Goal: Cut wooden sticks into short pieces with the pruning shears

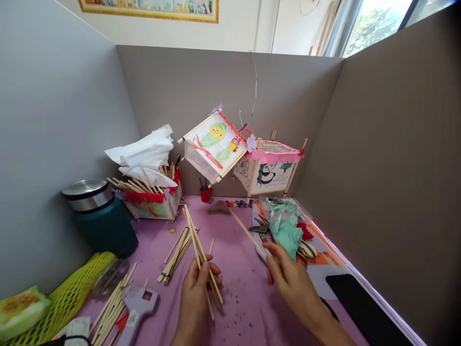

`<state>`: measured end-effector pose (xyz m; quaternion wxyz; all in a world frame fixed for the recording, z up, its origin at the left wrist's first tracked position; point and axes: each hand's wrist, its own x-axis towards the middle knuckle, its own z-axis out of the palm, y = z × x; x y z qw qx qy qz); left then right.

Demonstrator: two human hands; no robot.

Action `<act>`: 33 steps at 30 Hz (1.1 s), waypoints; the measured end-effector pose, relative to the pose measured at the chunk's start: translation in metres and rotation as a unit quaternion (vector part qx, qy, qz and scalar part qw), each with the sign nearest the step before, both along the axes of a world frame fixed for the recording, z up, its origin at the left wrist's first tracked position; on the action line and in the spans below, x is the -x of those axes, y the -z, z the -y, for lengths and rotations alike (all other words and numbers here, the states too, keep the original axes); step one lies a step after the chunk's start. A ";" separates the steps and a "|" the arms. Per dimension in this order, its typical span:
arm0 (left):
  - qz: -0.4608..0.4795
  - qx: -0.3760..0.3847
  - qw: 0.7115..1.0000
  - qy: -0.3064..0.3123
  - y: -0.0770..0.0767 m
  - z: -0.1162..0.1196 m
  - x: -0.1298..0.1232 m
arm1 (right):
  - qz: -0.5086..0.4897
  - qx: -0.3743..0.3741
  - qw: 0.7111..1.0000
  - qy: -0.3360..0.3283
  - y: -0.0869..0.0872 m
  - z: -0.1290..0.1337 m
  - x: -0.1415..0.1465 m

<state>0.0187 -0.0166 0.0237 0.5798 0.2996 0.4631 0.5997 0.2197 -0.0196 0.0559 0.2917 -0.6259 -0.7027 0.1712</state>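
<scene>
My left hand (pixel 196 298) grips several thin wooden sticks (pixel 197 242), which cross at slight angles and run up past my fingers. My right hand (pixel 291 283) pinches the lower end of one long wooden stick (pixel 247 231), which slants away toward the back of the table. The two hands are apart, both above a lilac table cover (pixel 237 283). A tied bundle of sticks (pixel 175 255) lies just left of my left hand. To the right of the single stick's tip are steel scissors (pixel 260 227) and crumpled green tissue (pixel 286 235).
Two paper lanterns with wooden frames (pixel 215 146) (pixel 268 168) stand at the back. Nearby are a stick-filled box (pixel 151 204), a dark green flask (pixel 101 221), and a hot glue gun (pixel 137 307). Grey partitions (pixel 378 158) enclose the table.
</scene>
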 end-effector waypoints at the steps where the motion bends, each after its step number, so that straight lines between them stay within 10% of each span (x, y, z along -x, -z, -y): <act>1: -0.010 -0.004 1.000 -0.004 -0.001 0.000 0.000 | -0.001 -0.032 0.999 -0.004 0.003 0.001 0.000; 13: -0.085 -0.041 0.995 0.005 0.003 -0.002 0.001 | 0.180 -0.014 0.983 0.008 0.031 -0.001 -0.007; 23: -0.094 -0.022 0.994 0.043 0.004 -0.005 0.004 | -0.174 0.022 0.976 -0.132 0.020 -0.004 0.030; 33: 0.087 0.047 0.988 0.119 0.003 -0.003 0.002 | -0.250 0.057 0.954 -0.154 0.034 0.000 0.057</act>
